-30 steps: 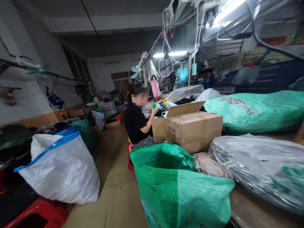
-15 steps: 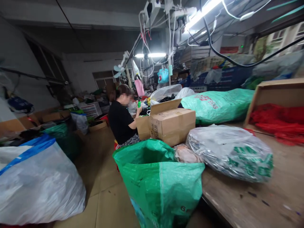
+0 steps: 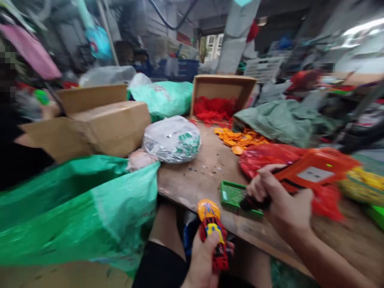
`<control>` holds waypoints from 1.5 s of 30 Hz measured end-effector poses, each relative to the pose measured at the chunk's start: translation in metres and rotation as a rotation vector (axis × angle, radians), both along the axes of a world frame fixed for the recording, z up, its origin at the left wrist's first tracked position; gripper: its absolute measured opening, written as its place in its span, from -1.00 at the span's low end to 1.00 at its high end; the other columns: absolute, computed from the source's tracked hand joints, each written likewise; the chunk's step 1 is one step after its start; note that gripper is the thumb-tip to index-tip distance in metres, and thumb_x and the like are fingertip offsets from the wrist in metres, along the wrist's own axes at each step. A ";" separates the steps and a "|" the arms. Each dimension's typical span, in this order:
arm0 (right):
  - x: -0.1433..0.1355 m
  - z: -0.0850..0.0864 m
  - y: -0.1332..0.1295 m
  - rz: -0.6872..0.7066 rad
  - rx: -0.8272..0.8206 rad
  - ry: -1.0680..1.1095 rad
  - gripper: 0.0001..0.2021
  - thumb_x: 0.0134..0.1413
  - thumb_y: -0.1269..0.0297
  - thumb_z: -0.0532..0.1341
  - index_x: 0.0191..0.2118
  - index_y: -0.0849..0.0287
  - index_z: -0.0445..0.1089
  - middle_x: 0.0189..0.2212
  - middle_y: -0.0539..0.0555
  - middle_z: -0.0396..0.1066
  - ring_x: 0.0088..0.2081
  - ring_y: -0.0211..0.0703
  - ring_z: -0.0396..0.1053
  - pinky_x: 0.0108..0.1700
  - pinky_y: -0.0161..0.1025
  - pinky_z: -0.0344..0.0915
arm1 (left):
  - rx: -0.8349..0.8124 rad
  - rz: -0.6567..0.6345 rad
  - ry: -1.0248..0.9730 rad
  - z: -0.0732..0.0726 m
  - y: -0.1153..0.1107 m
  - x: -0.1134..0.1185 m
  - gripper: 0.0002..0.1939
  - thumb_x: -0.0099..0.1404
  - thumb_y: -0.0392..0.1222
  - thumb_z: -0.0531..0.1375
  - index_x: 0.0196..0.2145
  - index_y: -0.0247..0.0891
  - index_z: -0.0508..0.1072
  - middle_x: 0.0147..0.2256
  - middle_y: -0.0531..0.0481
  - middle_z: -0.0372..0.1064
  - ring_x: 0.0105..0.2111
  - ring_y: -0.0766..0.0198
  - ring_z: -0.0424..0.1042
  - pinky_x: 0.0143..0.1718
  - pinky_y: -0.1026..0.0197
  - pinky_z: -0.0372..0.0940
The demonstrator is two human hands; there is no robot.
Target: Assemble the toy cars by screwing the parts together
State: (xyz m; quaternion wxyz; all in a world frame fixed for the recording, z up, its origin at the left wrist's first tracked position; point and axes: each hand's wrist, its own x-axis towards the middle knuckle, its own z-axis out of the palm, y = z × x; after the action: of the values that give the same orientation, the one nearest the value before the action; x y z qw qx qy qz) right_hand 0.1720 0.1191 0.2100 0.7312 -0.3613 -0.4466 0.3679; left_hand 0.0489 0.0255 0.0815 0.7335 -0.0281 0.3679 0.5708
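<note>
My left hand (image 3: 205, 254) is wrapped round a red and yellow toy (image 3: 213, 232) with an orange round end, held at the table's front edge. My right hand (image 3: 279, 200) grips the handle of an orange power tool (image 3: 313, 172), whose dark tip hangs over a green tray (image 3: 232, 194) full of small green-looking pieces. Behind the tool lies a red mesh bag (image 3: 264, 158). Orange round parts (image 3: 243, 138) are piled farther back on the table (image 3: 204, 172).
An open green sack (image 3: 126, 204) stands at the left, by a cardboard box (image 3: 117, 128) and a clear plastic bundle (image 3: 172, 140). A box of red netting (image 3: 222, 84) stands at the back. Another person's hand (image 3: 51, 110) shows at the far left.
The view has swung right and down toward the table. Both my hands, the toy, the orange tool and the green tray have come into view.
</note>
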 end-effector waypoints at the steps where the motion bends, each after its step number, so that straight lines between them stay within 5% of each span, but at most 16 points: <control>1: 0.002 0.000 0.002 -0.006 -0.013 0.005 -0.70 0.02 0.20 0.51 -0.41 0.14 0.37 -0.74 -0.18 0.15 -0.74 -0.36 0.11 -0.66 -0.33 0.15 | 0.046 -0.033 0.039 -0.001 0.001 -0.001 -0.46 -0.05 -0.05 0.59 -0.17 -0.33 0.56 -0.29 -0.13 0.60 -0.42 0.16 0.58 -0.37 0.18 0.50; 13: 0.009 -0.031 0.043 -0.072 0.027 -0.027 -0.71 0.08 0.11 0.45 -0.31 0.12 0.36 -0.69 -0.21 0.18 -0.70 -0.37 0.14 -0.66 -0.37 0.16 | -0.037 -0.065 0.113 0.016 0.010 -0.008 -0.53 0.02 -0.13 0.54 -0.14 -0.38 0.59 -0.29 -0.21 0.64 -0.41 0.09 0.64 -0.38 0.18 0.56; 45: 0.007 -0.061 0.066 -0.041 0.011 -0.028 -0.74 0.12 0.17 0.43 -0.34 0.14 0.35 -0.69 -0.22 0.19 -0.71 -0.40 0.14 -0.63 -0.37 0.17 | -0.046 -0.070 0.138 0.009 0.015 -0.006 -0.49 -0.05 -0.06 0.56 -0.19 -0.37 0.59 -0.32 -0.16 0.65 -0.46 0.15 0.62 -0.42 0.19 0.54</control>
State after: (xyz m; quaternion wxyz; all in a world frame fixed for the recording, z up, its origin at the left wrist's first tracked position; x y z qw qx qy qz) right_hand 0.1792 0.1849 0.1490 0.7342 -0.3714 -0.4512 0.3456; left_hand 0.0426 0.0401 0.0909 0.7252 0.0075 0.4311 0.5368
